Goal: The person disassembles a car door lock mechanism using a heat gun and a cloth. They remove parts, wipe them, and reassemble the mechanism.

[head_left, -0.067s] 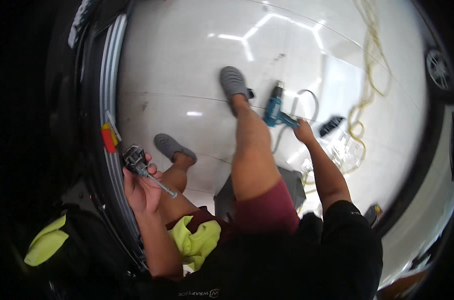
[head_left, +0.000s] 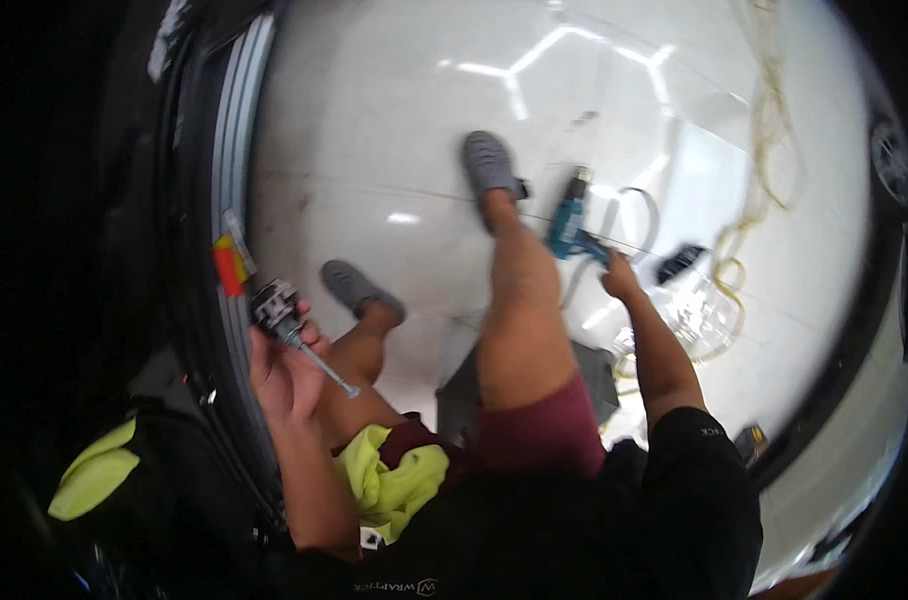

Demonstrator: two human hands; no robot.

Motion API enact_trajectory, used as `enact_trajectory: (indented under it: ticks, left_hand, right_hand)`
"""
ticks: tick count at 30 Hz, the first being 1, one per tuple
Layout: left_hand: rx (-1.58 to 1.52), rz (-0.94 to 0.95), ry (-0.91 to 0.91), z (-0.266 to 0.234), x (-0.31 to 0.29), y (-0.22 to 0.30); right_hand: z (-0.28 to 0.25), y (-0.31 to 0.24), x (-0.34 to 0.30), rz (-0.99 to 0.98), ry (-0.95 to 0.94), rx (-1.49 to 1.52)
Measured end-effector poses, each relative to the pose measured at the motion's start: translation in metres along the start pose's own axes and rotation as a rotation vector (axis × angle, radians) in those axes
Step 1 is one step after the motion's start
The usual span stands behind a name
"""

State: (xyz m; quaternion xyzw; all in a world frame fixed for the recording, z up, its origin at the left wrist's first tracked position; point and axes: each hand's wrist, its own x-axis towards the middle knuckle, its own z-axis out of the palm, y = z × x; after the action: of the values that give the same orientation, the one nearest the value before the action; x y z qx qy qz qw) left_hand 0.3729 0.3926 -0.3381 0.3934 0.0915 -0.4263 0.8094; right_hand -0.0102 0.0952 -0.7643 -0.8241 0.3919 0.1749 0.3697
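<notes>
My left hand is closed round a small mechanical part, a dark block with a long thin metal rod pointing down and right. The hand is raised beside the car's door sill. On the sill, just beyond it, lie a red scraper card, a yellow one and a pale strip. Out to the right, my right hand grips the handle of a teal heat gun. Its metal nozzle points away from me, and a grey cord loops beside it.
A lime cloth lies on my lap, another at the left. Under me is a grey stool. On the right floor are a yellow hose, a dark object and clear plastic. Another car's wheel stands far right.
The whole view has shifted a little, so most things sit farther right in the picture. Both hands keep their holds.
</notes>
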Motion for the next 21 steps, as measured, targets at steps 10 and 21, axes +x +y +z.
enact_trajectory:
  ticks: [10,21]
  left_hand:
    - [0.111,-0.157,0.284,0.014,0.066,-0.018]
    - [0.181,-0.061,0.220,0.005,-0.016,-0.012]
  right_hand:
    - [0.018,-0.030,0.090,0.481,-0.192,-0.373]
    - [-0.059,-0.046,-0.021,0.205,-0.120,0.012]
